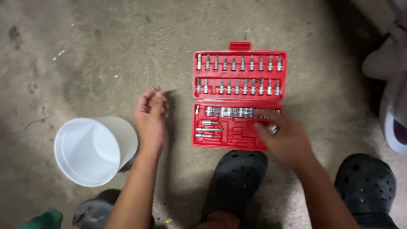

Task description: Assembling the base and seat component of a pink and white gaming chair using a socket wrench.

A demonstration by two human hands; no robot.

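Socket set case [239, 99], red, lies open flat on the concrete floor [85, 51], top-centre, handle twd the far edge. Right hand [285, 142] is over the case's near right corner, fingers pinching a small silver socket [272, 129]. Left hand [150, 116] hovers just left of the case, fingertips closed on a tiny metal bit [156, 90], blurry. White plastic bucket [93, 150] tipped on its side nr left edge, beside the left forearm. Black clogs [235, 178] at near edge.
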